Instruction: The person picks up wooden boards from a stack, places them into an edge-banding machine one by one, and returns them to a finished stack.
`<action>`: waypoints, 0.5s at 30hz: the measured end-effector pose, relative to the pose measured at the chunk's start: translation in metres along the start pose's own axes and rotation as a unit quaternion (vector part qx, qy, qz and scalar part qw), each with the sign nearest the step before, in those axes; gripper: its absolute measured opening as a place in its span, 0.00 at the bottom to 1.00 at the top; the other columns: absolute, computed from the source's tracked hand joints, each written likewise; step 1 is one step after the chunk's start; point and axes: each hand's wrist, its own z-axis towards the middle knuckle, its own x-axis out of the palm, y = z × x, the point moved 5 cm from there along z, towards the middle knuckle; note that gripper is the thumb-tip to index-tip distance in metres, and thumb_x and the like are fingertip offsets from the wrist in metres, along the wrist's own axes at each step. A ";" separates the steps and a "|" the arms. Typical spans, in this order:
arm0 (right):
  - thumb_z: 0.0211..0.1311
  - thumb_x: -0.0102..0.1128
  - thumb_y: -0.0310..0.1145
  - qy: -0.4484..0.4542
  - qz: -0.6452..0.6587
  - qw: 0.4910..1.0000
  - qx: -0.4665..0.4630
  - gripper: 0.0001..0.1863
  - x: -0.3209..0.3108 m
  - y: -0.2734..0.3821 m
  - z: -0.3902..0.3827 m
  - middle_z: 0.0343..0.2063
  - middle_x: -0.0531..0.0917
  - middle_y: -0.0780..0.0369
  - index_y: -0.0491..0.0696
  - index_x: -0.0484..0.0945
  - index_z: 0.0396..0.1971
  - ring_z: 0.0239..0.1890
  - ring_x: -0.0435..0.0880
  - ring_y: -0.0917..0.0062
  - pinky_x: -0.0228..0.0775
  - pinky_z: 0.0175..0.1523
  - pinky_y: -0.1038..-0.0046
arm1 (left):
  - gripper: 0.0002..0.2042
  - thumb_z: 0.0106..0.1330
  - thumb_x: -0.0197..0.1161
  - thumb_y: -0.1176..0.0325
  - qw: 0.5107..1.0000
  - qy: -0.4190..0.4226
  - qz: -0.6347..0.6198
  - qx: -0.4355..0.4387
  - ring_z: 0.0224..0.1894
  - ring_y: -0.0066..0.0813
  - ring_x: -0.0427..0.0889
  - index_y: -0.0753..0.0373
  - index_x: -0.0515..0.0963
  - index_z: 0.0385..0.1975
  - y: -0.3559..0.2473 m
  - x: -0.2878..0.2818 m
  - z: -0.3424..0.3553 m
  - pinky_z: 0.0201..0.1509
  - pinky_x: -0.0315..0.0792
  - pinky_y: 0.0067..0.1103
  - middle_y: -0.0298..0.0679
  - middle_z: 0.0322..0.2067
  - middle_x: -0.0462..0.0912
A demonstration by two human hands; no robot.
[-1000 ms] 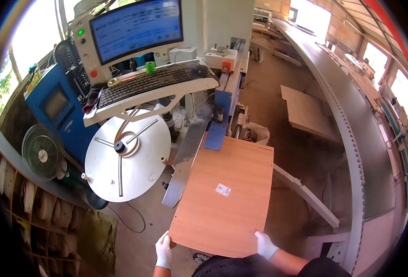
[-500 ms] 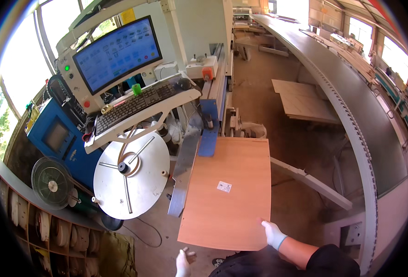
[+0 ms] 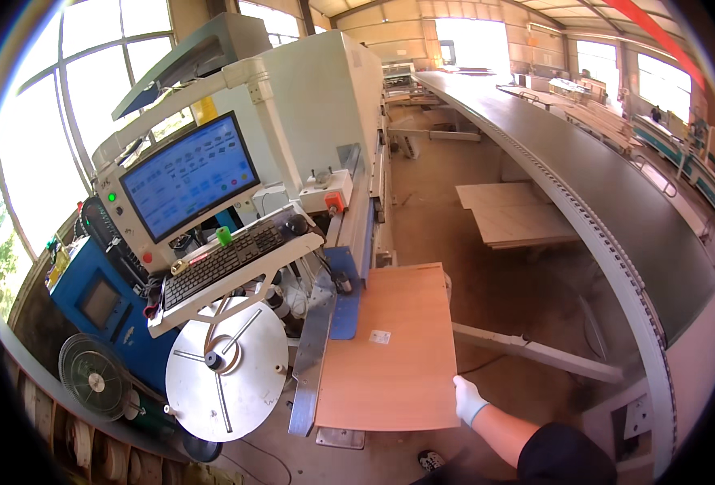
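A flat, orange-brown wooden panel (image 3: 390, 368) with a small white label (image 3: 380, 336) lies along the machine's metal guide. Its left side meets the grey guide plate (image 3: 313, 356) and the blue bracket (image 3: 344, 295). My right hand (image 3: 469, 401), in a white glove, is closed at the panel's near right edge, its thumb against the rim; the fingers are partly hidden. My left hand is out of the picture.
At the left stand a tilted monitor (image 3: 192, 178), a keyboard (image 3: 220, 267), a round white reel (image 3: 248, 396) and a fan (image 3: 92, 376). A long conveyor (image 3: 600, 186) runs down the right. A beam (image 3: 535, 354) juts out right of the panel; pale boards (image 3: 515, 214) lie beyond it.
My view has tilted up and shifted. The panel now sits closer along the guide plate. My left hand has gone out of sight; my right hand remains at the panel's right edge.
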 end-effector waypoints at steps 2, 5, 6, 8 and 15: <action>0.67 0.50 0.33 0.022 -0.042 0.995 -0.089 0.19 -0.002 0.011 0.005 0.55 0.77 0.58 0.45 0.74 0.56 0.58 0.75 0.69 0.69 0.61 0.66 | 0.22 0.73 0.51 0.51 1.000 -0.010 -0.017 -0.005 0.47 0.42 0.80 0.68 0.79 0.45 0.011 -0.007 0.010 0.55 0.72 0.33 0.47 0.43 0.83; 0.63 0.48 0.27 0.062 -0.138 0.957 -0.248 0.21 0.014 0.012 -0.010 0.51 0.78 0.60 0.45 0.71 0.56 0.53 0.76 0.72 0.70 0.55 0.68 | 0.19 0.73 0.51 0.54 0.978 -0.140 -0.149 0.030 0.33 0.27 0.76 0.67 0.79 0.39 0.029 -0.024 0.022 0.40 0.73 0.27 0.38 0.32 0.80; 0.60 0.49 0.24 0.071 -0.183 0.925 -0.325 0.23 0.021 0.015 -0.024 0.49 0.78 0.61 0.45 0.69 0.57 0.48 0.77 0.74 0.72 0.50 0.70 | 0.20 0.73 0.51 0.54 0.968 -0.159 -0.194 0.015 0.33 0.27 0.76 0.67 0.78 0.41 0.026 -0.019 0.017 0.38 0.72 0.27 0.38 0.31 0.80; 0.56 0.49 0.23 0.021 -0.209 0.942 -0.263 0.28 0.032 -0.008 -0.051 0.52 0.75 0.60 0.50 0.65 0.60 0.49 0.77 0.70 0.71 0.51 0.67 | 0.20 0.73 0.52 0.54 0.943 -0.218 -0.252 0.013 0.33 0.26 0.78 0.67 0.78 0.41 0.028 -0.031 0.003 0.40 0.74 0.27 0.37 0.31 0.81; 0.70 0.47 0.37 0.005 -0.288 0.955 -0.074 0.24 -0.076 -0.030 -0.074 0.60 0.74 0.54 0.44 0.69 0.62 0.61 0.73 0.62 0.65 0.65 0.63 | 0.22 0.72 0.55 0.54 0.866 -0.458 -0.194 0.051 0.57 0.40 0.79 0.67 0.77 0.55 0.019 -0.053 -0.129 0.62 0.70 0.27 0.49 0.53 0.81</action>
